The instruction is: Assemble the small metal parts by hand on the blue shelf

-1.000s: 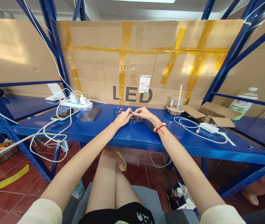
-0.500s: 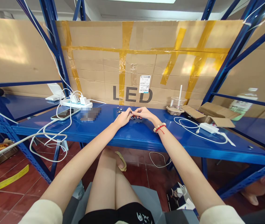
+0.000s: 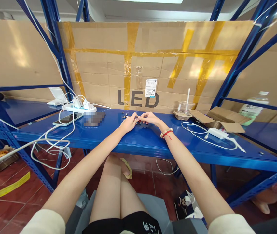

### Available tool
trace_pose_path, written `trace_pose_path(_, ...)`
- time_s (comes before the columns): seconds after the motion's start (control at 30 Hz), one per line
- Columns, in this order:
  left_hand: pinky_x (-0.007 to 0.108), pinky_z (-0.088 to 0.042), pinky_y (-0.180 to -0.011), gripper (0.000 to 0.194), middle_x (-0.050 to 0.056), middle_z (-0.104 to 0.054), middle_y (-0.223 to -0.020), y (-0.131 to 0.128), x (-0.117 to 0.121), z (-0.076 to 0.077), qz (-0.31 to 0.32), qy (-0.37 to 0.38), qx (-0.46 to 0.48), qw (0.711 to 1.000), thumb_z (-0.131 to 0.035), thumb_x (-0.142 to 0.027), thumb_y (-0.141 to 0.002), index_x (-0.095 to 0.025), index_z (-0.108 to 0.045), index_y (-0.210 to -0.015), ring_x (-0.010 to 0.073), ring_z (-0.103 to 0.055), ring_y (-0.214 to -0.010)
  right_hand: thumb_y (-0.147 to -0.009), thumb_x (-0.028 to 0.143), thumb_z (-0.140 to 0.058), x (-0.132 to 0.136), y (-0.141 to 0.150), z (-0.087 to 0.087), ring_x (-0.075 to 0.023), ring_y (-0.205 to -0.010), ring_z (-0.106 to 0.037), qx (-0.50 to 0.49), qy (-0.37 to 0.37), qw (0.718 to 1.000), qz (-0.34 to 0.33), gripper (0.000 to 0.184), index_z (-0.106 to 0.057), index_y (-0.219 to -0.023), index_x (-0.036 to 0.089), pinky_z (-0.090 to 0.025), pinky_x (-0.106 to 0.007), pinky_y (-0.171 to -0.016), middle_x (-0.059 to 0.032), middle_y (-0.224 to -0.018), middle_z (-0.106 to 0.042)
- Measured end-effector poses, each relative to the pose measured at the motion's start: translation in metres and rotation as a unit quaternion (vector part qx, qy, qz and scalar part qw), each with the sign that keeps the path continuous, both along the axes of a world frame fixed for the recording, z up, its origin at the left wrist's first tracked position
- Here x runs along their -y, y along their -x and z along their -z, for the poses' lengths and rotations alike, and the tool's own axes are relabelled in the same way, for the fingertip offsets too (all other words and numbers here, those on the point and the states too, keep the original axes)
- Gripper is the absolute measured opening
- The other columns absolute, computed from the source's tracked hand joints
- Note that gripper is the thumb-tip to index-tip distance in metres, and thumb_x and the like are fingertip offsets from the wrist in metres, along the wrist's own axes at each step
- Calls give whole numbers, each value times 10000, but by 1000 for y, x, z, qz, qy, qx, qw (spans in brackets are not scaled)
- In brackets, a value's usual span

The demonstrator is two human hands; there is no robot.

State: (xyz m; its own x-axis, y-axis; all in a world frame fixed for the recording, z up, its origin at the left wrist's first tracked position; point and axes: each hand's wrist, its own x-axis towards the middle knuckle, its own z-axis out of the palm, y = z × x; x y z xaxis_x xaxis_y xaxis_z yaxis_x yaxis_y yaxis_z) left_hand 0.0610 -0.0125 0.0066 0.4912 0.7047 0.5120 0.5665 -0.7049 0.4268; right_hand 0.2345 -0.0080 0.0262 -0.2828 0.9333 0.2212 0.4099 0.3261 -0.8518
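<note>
Over the middle of the blue shelf top, my left hand and my right hand meet at the fingertips. Both are closed in a pinch around something small between them; its kind is too small to make out. A bit of it shows light and reddish by the fingers. Just behind my left hand lie several tiny dark and shiny pieces on the shelf. A beaded bracelet with a red cord circles my right wrist.
To the left are a phone, a power strip with chargers and looping white cables. On the right stand a plastic cup with a straw, an opened cardboard box and a white adapter. A large cardboard sheet closes the back.
</note>
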Motion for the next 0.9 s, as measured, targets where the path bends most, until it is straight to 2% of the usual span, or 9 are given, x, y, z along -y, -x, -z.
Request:
trace_pose_path(0.43,285,-453,-696,138,36,-657,-820,-1,-2,1,3,-2,-3,1000,-371,-302,-876,-210,-451,-940,184,-622,-766,-562,522,-728,4,1,-2,-54,-471,-421,-2,15,1000,4,422,-647,-680,125,-308,-173,-407,11,-510,-523)
trace_pose_path(0.6,274,-447,-704,119,52,-658,-841,-2,1,-1,16,3,10,1000,-360,-287,-885,-195,-432,-909,179,-624,-791,-552,515,-729,6,-2,-4,-52,-475,-396,-9,11,1000,-4,436,-672,-724,118,-311,-194,-425,13,-545,-524)
trace_pose_path(0.9,274,-444,-686,108,47,-657,-850,-2,3,-2,0,-3,14,1000,-385,-294,-878,-203,-435,-907,195,-626,-829,-566,497,-721,4,-2,-4,-66,-522,-409,-15,11,1000,-11,446,-694,-801,119,-301,-196,-441,-2,-589,-539)
